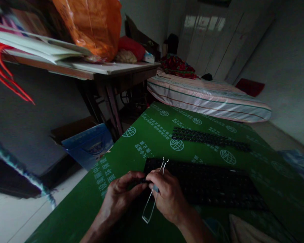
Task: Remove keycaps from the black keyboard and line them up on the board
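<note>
A black keyboard (212, 184) lies on the green board, just beyond and to the right of my hands. My right hand (167, 189) is closed around a wire keycap puller (149, 206). The puller's two hooked tips point away from me, and its looped end sticks out below the fist. At the keyboard's left end, my left hand (124, 187) pinches a small dark piece that looks like a keycap (141, 181). The fingertips of both hands meet at this piece, partly hiding it. Farther back, several rows of black keycaps (207, 137) lie on the board.
The green printed board (121, 155) spans the work area. A table (126, 69) at left holds an orange bag (96, 30) and papers. Below it stands a blue bag (91, 145). A bed (205, 94) stands behind. Pale cloth (245, 229) lies at the front right.
</note>
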The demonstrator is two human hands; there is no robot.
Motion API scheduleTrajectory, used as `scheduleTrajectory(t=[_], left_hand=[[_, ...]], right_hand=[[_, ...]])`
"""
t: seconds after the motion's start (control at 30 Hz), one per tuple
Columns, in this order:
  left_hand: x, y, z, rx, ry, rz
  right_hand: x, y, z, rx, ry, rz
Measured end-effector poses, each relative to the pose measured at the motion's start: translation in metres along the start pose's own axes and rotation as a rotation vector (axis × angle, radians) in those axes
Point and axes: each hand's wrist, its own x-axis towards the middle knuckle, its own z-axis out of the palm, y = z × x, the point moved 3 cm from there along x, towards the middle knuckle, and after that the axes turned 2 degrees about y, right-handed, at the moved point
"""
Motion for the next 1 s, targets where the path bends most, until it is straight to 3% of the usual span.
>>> scheduleTrajectory(t=[0.27,0.53,0.7,1.0], left_hand=[[-0.002,0.001,0.002,0.048,0.03,0.043],[-0.003,-0.006,0.001,0.3,0.02,0.118],[-0.003,-0.009,0.003,0.362,-0.002,0.162],[-0.002,-0.008,0.002,0.404,0.013,0.195]], right_hand=[[0.011,0.014,-0.019,0.054,-0.051,0.102],[0.04,0.112,-0.06,-0.04,0.101,0.28],[0.05,0.155,-0.059,-0.111,0.075,0.306],[0.059,0.173,-0.053,-0.143,0.061,0.351]])
